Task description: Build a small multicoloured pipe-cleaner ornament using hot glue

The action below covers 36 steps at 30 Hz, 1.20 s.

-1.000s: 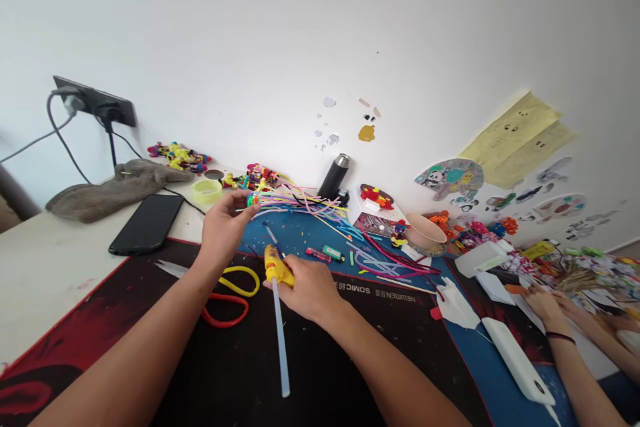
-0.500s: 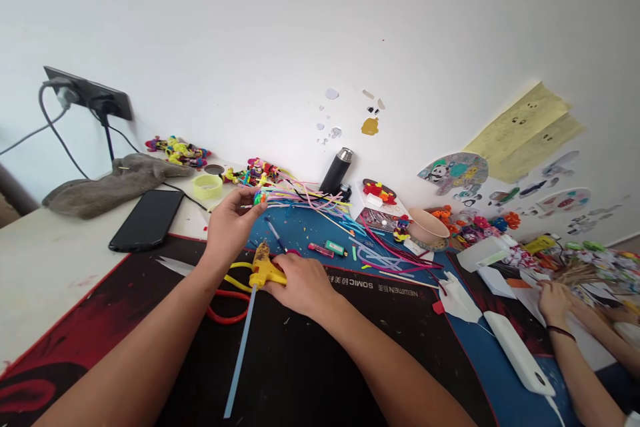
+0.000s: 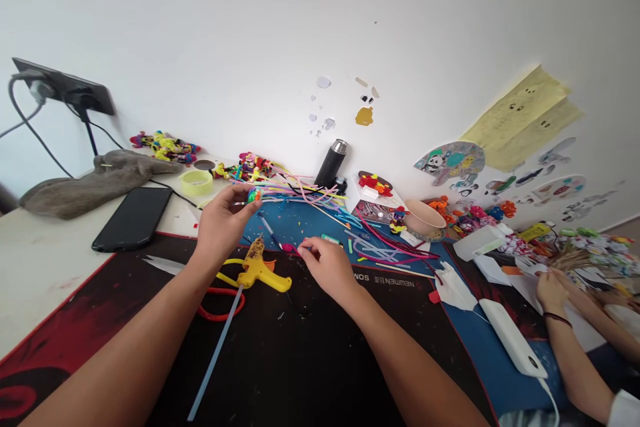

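Note:
My left hand (image 3: 221, 221) is raised over the mat and pinches a small multicoloured craft piece (image 3: 255, 195) at its fingertips. My right hand (image 3: 327, 265) lies low on the mat with its fingers closed around a small pink piece (image 3: 290, 248). A yellow glue gun (image 3: 257, 269) with a long clear glue stick (image 3: 215, 357) lies on the dark mat (image 3: 280, 373) between my hands, touched by neither. A fan of coloured straws (image 3: 310, 197) spreads just beyond my left hand.
Red and yellow scissors (image 3: 223, 300) lie under the glue gun. A black phone (image 3: 133, 217), a grey cloth (image 3: 95, 180) and a yellow tape roll (image 3: 196, 182) sit at the left. A black bottle (image 3: 332, 164) stands by the wall. Another person's hands (image 3: 553, 290) work at the right near a white power bank (image 3: 515, 345).
My right hand laid the glue gun down on the mat, let it go and moved right onto a small pink piece. My left hand kept its hold on the craft piece.

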Each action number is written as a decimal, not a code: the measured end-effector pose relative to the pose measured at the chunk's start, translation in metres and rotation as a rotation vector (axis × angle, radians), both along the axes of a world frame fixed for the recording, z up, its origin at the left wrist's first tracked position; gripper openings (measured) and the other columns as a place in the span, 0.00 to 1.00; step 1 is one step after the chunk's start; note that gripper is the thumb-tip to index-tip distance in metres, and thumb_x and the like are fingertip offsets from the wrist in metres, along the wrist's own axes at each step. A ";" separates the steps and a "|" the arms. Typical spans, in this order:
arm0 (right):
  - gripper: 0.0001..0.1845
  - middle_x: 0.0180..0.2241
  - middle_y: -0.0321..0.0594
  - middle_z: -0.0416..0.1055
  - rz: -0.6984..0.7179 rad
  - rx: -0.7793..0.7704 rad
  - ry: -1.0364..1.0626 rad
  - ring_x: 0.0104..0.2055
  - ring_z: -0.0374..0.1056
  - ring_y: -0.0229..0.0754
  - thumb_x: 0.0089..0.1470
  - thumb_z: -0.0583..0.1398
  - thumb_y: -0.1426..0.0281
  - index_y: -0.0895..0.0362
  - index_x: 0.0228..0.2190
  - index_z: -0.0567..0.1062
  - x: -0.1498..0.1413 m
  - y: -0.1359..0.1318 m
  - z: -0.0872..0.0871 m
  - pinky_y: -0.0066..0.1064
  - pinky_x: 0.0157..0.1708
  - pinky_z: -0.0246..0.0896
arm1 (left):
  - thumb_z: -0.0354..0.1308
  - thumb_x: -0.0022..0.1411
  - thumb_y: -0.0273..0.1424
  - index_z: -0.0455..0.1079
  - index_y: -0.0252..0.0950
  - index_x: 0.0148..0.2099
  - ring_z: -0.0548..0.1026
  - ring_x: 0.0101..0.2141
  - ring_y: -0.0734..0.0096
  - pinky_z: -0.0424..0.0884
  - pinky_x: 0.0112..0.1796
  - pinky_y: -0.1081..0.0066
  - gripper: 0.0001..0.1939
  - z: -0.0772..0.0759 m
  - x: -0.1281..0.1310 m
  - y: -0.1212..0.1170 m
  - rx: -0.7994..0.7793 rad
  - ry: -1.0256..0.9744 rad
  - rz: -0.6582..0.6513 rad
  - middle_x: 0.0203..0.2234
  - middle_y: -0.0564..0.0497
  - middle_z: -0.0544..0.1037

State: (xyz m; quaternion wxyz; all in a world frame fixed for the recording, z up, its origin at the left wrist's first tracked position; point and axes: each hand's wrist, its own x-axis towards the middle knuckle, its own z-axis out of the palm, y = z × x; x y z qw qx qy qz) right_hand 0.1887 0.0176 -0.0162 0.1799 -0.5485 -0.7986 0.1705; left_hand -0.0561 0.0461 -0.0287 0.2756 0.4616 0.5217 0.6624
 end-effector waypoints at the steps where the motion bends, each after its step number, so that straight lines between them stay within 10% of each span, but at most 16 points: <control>1: 0.11 0.37 0.40 0.84 -0.013 -0.004 -0.016 0.39 0.79 0.45 0.72 0.62 0.66 0.53 0.46 0.86 0.004 0.003 -0.004 0.32 0.41 0.65 | 0.74 0.56 0.50 0.81 0.40 0.49 0.83 0.40 0.55 0.79 0.43 0.61 0.25 0.000 0.000 -0.001 -0.005 0.013 0.003 0.40 0.47 0.85; 36: 0.14 0.45 0.45 0.86 0.093 -0.100 -0.266 0.49 0.81 0.52 0.72 0.63 0.60 0.50 0.52 0.83 -0.022 0.030 -0.009 0.36 0.43 0.64 | 0.67 0.63 0.44 0.81 0.42 0.51 0.84 0.44 0.56 0.82 0.47 0.61 0.17 0.010 0.007 -0.012 -0.005 0.255 -0.039 0.46 0.48 0.87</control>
